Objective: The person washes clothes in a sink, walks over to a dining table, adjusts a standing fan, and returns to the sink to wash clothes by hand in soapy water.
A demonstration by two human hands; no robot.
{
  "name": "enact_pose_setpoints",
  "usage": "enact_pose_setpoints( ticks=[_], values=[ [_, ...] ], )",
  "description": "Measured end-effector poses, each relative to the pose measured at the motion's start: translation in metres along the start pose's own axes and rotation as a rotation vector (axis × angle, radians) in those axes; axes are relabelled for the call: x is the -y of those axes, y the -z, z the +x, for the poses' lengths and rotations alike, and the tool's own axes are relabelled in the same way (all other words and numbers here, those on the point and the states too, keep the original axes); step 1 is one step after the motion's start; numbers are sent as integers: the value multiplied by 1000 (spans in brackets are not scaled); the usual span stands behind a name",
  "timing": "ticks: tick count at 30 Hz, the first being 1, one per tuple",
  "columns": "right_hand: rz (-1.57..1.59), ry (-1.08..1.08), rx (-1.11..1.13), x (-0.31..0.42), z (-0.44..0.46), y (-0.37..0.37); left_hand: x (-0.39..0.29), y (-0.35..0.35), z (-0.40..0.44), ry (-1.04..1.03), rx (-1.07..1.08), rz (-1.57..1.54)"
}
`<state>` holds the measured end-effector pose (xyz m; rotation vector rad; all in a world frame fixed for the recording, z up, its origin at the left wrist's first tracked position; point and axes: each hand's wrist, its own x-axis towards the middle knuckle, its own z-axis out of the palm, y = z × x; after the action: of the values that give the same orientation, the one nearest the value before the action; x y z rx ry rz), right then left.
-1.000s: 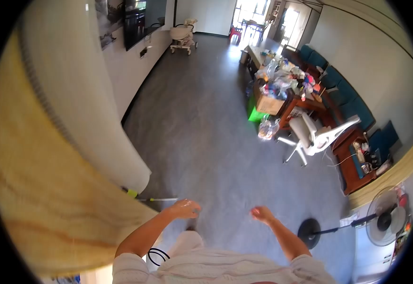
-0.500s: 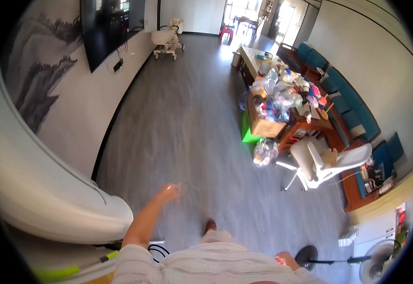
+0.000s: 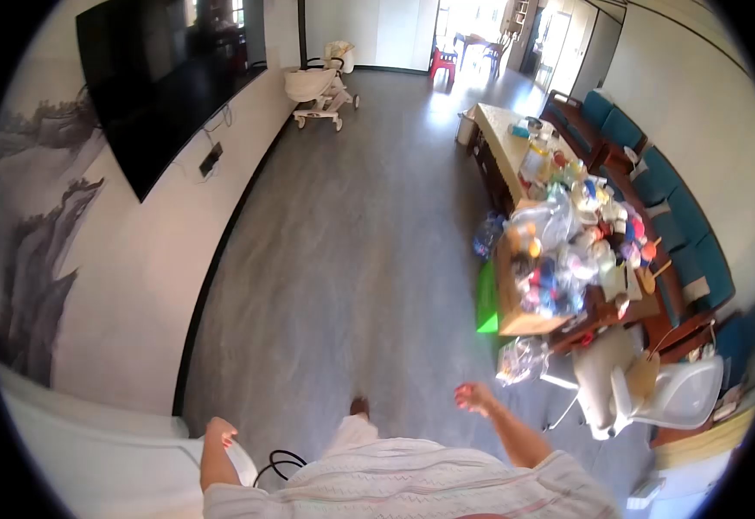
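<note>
- Your left hand [image 3: 221,430] hung low, beside the far end of a smooth, rounded white casing [image 3: 92,458]; its fingers were bent and nothing showed in its grasp, though you could not tell how far open it was or whether it touched the casing.
- Your right hand [image 3: 476,399] was raised over the grey wood-look floor [image 3: 334,242], its fingers loosely curled and parted, with nothing visible in them.
- Just beyond your right hand, and to its right, a filled clear plastic bag [image 3: 522,360] sat on the floor, apart from your fingers.
- Farther to the right of that hand stood a white-framed office chair with a beige seat [image 3: 602,359].
- Ahead of your right hand, past the bag, were a bright green box [image 3: 487,303] and an open brown cardboard carton [image 3: 529,325] piled with plastic-wrapped items.
- Beyond the carton, a long wooden table with a pale top [image 3: 500,130] ran away from your right hand.
- Ahead of your left hand, a large black wall-mounted television [image 3: 153,86] hung beside a grey mountain mural [image 3: 31,251].
- Far beyond both hands stood a cream wheeled stroller [image 3: 313,85].
</note>
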<state>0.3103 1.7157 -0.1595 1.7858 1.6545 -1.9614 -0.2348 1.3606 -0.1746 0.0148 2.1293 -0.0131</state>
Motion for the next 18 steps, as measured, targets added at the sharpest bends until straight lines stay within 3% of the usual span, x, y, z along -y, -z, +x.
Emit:
enact_pose_setpoints(
  ticks=[2,5,6,7,9,10,11,13,15,16,17,18],
  values=[
    [-96,-161,16,-4,25,17,-82,23,24,-90,-56,54],
    [-96,-361,-135,-10,45,46,-243,72,29,-285,-201,171],
    [-53,-424,-195,-3,43,59,-307,86,43,-395,-154,438],
    [-68,-475,-186,-7,47,70,-365,91,69,-583,-183,504],
    [-133,-545,-144,13,77,104,-474,94,91,-1093,-529,715],
    [-181,-581,-102,24,89,119,-527,87,66,-1043,-435,204],
    [-224,-620,-53,29,101,132,-560,83,48,-1042,-297,111],
    [-328,-444,-22,41,151,173,-627,97,16,-1036,-51,-81],
    [-529,-339,82,54,262,232,-662,106,90,-801,-24,86],
    [-675,-348,186,56,310,250,-664,118,99,-801,-130,228],
    [-187,-492,-133,145,311,253,-663,128,105,-792,-223,369],
    [-265,-417,-191,186,349,269,-667,141,105,-652,-174,361]
  ],
)
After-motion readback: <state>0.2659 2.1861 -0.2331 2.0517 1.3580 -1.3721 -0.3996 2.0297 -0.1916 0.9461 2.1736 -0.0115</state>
